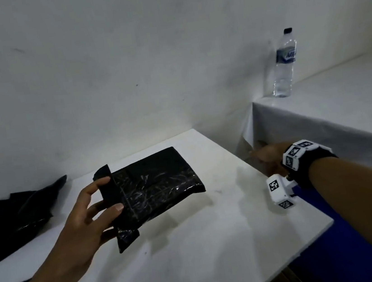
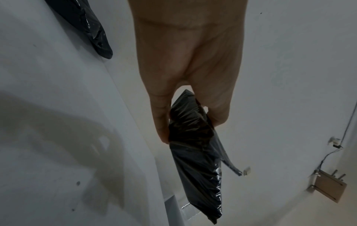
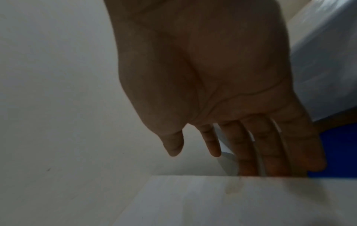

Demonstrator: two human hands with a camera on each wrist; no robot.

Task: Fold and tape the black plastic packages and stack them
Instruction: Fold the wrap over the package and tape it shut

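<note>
My left hand (image 1: 99, 206) grips the left end of a folded black plastic package (image 1: 155, 187), thumb on top and fingers beneath, and holds it just above the white table (image 1: 217, 243). The left wrist view shows the same package (image 2: 195, 152) pinched between thumb and fingers. My right hand (image 1: 266, 154) reaches past the table's right edge toward the gap beside the cloth-covered table; its fingers (image 3: 249, 149) are straight and hold nothing, their tips hidden behind the table edge. A loose pile of black plastic (image 1: 12, 215) lies at the left of the table.
A clear water bottle (image 1: 283, 64) stands on the neighbouring table draped in white cloth (image 1: 319, 118) at the right. A white wall runs behind both tables. Blue floor (image 1: 352, 261) shows below the table's right edge.
</note>
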